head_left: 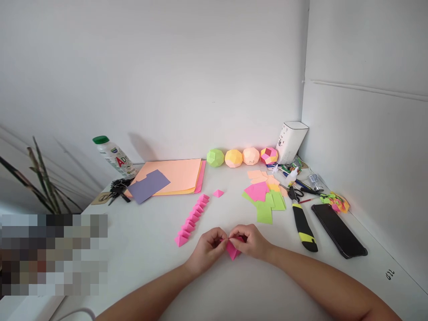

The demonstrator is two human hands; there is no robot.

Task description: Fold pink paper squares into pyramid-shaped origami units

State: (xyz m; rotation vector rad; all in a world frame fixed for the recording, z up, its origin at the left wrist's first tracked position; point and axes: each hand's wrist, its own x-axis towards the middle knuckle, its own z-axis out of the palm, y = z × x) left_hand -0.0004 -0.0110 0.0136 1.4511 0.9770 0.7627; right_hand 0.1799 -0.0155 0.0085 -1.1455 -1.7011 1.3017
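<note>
Both hands meet over a folded piece of pink paper (233, 252) near the front middle of the white table. My left hand (207, 249) pinches its upper left edge with thumb and forefinger. On the other side, the fingers of my right hand (251, 242) are closed on it too, and they hide part of the paper. A slanting row of folded pink paper pieces (192, 219) lies to the left of my hands. One single pink folded piece (218, 193) sits apart beyond the row's far end.
Green paper pieces (265, 211) and a pink sheet (257, 191) lie ahead. Rightward are a black-yellow cutter (303, 227), phone (339, 230) and glue bottle (293, 174). Several paper balls (233, 158) line the wall. Stacked sheets (170, 174) and a white bottle (115, 156) stand left.
</note>
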